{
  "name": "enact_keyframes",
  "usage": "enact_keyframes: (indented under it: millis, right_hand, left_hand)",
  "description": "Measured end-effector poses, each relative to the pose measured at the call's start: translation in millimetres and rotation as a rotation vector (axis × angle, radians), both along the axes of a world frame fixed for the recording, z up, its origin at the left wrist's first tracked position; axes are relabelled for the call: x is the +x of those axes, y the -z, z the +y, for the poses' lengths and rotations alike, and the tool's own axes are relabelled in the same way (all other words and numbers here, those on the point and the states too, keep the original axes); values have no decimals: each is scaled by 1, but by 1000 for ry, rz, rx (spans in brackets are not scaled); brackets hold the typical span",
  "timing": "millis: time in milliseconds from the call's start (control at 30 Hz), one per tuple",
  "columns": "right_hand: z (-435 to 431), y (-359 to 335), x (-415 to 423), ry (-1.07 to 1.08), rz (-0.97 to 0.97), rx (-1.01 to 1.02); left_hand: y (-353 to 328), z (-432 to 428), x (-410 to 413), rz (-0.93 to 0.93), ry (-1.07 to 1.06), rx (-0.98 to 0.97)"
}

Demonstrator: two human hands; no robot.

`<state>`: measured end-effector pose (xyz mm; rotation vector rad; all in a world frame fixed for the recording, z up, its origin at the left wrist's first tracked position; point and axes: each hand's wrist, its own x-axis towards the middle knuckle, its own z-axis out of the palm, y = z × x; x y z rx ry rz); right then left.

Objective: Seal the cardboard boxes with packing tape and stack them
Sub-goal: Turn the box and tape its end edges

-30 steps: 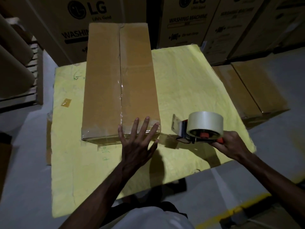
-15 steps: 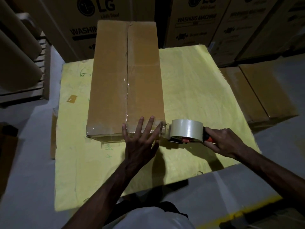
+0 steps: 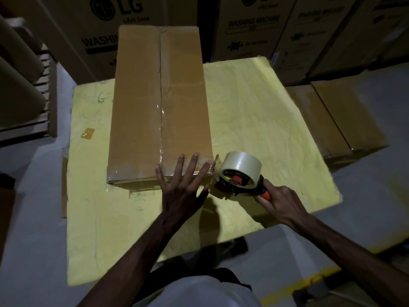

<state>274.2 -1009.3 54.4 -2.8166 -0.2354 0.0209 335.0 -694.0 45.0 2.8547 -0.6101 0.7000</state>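
The orange-handled clear-tape dispenser [image 3: 240, 173] now sits at the long brown cardboard box [image 3: 159, 103] corner. I see right hand [image 3: 278, 204] gripping its handle and left hand [image 3: 181, 189] pressing flat, fingers spread. If the box slides, the tape wrinkles.

— Where does the view sit?
— On the head, facing forward and down, close over the table [image 3: 254, 120].
— How far does it reach?
— To the cartons [image 3: 254, 29] behind; the dim edges perhaps bend with the lens.
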Motion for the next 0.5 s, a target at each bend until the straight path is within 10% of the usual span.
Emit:
enact_keyframes:
  millis: [500]
  right_hand:
    - [-19,17,-34,-130,-229,100]
  left_hand:
    - [4,-4,-13,-97,-8,-55]
